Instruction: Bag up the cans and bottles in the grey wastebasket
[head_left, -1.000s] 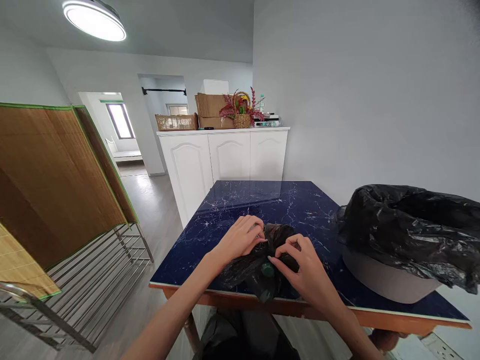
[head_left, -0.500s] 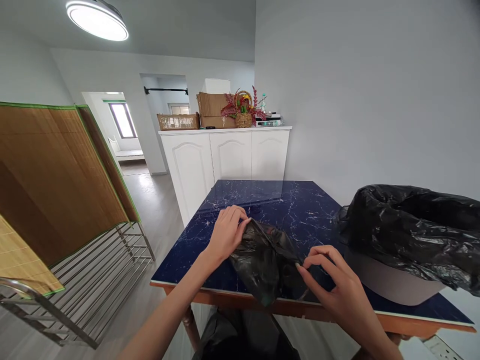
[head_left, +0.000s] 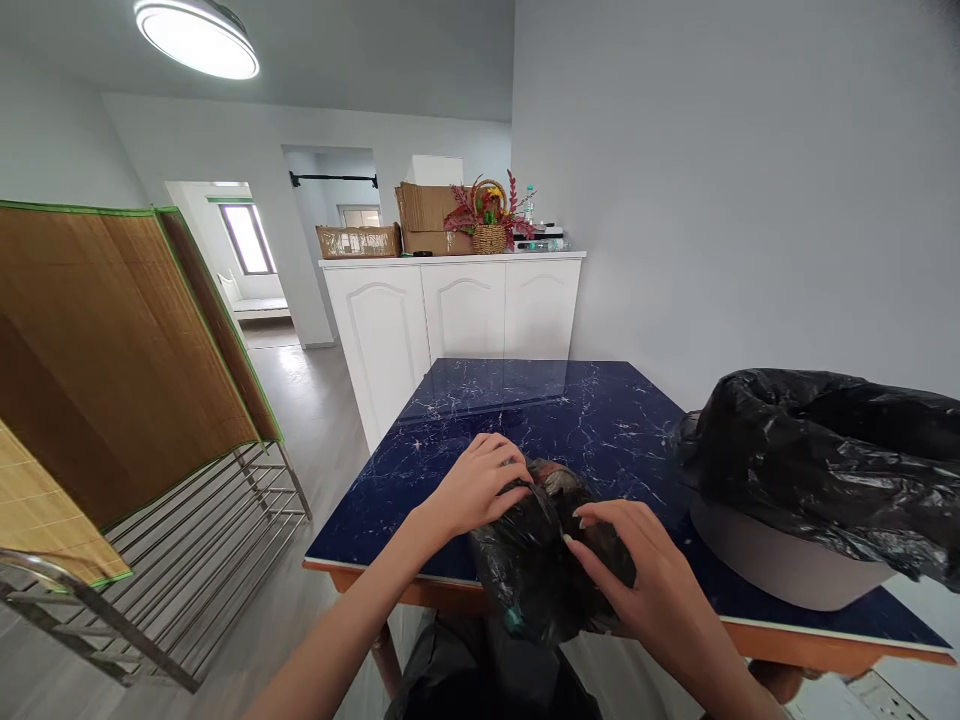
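A crumpled black plastic bag (head_left: 540, 570) lies at the near edge of the blue marbled table (head_left: 592, 420), partly hanging over it. Something reddish shows through its top. My left hand (head_left: 480, 485) has its fingers curled over the bag's upper left side, gripping the plastic. On the bag's right side is my right hand (head_left: 637, 560), its thumb and forefinger a little apart at the plastic. Whether the right fingertips pinch any of it is unclear.
To the right, a grey bin (head_left: 787, 560) lined with a large black bag (head_left: 825, 450) stands on the table. A white cabinet (head_left: 465, 310) holds cardboard boxes and a flower basket (head_left: 489, 238). A metal rack (head_left: 202, 560) with bamboo mats is at left.
Both hands have moved closer together. The bag is bunched between them, its top edge no longer stretched out, and it has shifted slightly right.
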